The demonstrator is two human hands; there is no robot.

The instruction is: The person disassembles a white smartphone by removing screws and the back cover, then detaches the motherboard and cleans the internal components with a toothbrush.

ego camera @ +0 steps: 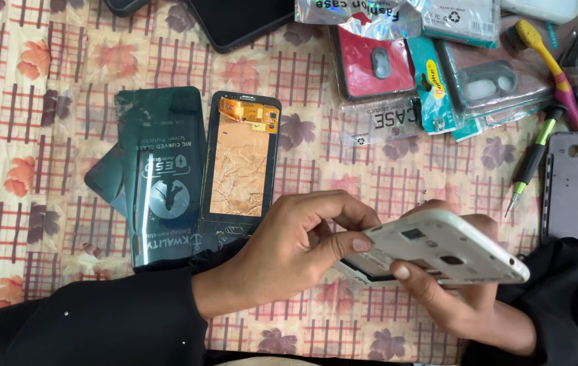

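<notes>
My right hand (451, 298) cradles a white phone body (451, 245) from below, its back side up and tilted. My left hand (296, 244) reaches across and pinches the phone's left end, thumb pressed on its edge. A dark part shows under the white body, mostly hidden. Just left of my left hand lies a black phone screen frame (240, 166) with copper-coloured foil and an orange flex at its top.
A dark screen-protector packet (163, 169) lies left of the frame. A grey back cover (571, 184) and a green-handled screwdriver (533, 157) lie at the right. Several packaged phone cases (438, 68) and a yellow-pink brush (552, 64) are at the top right, on a floral cloth (31, 135).
</notes>
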